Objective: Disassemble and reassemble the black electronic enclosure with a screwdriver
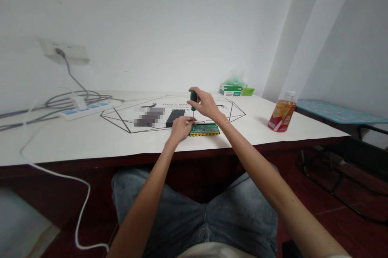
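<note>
My right hand [206, 104] is closed round the dark green handle of a screwdriver [193, 97]. The screwdriver stands upright, its thin shaft pointing down at the left end of a green circuit board [206, 128]. A row of yellow ports runs along the board's near side. My left hand [181, 127] grips the board's left end, fingertips close beside the shaft; what the tip touches is too small to make out. Just behind my left hand lies a flat black case [176, 117].
A bottle of reddish drink [281, 112] stands to the right. Small green and white boxes [232, 89] sit at the back. On the left are a power strip [87, 109] and coiled cables [71, 98]. A blurred-out item [149, 116] lies left of the case on the white table [106, 140].
</note>
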A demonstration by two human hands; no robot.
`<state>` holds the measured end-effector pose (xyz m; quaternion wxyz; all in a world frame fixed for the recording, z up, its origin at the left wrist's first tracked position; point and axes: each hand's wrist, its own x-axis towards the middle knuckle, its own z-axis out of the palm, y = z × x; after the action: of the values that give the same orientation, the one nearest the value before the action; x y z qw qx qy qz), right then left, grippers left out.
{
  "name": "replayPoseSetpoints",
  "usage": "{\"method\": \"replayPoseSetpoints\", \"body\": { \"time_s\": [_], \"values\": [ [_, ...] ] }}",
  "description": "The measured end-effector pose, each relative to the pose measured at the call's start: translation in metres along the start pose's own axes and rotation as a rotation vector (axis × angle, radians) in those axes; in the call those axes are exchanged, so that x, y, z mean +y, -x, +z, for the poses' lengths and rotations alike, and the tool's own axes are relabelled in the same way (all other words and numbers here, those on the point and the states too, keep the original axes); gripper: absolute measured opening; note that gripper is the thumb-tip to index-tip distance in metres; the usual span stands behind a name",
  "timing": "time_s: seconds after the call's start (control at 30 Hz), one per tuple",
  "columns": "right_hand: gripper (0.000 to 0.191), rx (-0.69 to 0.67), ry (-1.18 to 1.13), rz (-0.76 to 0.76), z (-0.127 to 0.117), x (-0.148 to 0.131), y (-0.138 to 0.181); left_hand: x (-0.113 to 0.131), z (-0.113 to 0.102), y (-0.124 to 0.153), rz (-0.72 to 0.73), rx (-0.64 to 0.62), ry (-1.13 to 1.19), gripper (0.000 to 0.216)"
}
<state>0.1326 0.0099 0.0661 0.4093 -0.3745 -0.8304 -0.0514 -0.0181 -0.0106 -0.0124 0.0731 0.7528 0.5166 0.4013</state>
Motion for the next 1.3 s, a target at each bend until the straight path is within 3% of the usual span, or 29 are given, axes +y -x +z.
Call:
{"method": "replayPoseSetpoints", "body": {
  "time_s": [0.4, 0.63, 0.83, 0.93, 1.03, 1.1, 1.2, 1.3],
  "values": [
    [0.048, -0.041, 0.142, 0.108, -0.005, -0.012, 0.007, -0.001, -0.001, -0.001, 0.050, 0.057, 0.011, 0.021],
    [0.053, -0.016, 0.039, 0.144, 0.003, -0.012, 0.008, -0.002, 0.002, -0.001, 0.035, 0.029, 0.025, 0.024],
    [0.053, 0.176, -0.066, 0.233, 0.008, 0.002, 0.012, -0.001, 0.002, 0.002, 0.058, 0.024, -0.035, 0.025],
    [0.056, 0.387, -0.171, 0.469, 0.004, 0.032, 0.024, 0.002, 0.001, 0.006, 0.086, 0.036, -0.048, 0.026],
    [0.050, 0.478, -0.039, 0.690, -0.007, 0.071, 0.045, 0.008, -0.001, 0.010, 0.128, -0.028, -0.067, 0.031],
    [0.042, 0.415, 0.085, 0.788, -0.014, 0.094, 0.060, 0.012, -0.002, 0.013, 0.170, -0.095, -0.113, 0.038],
    [0.036, 0.199, 0.191, 0.961, -0.018, 0.114, 0.076, 0.017, -0.001, 0.015, 0.228, -0.189, -0.190, 0.051],
    [0.038, 0.026, 0.270, 0.974, -0.015, 0.117, 0.082, 0.016, 0.002, 0.015, 0.244, -0.229, -0.211, 0.056]
  ]
}}
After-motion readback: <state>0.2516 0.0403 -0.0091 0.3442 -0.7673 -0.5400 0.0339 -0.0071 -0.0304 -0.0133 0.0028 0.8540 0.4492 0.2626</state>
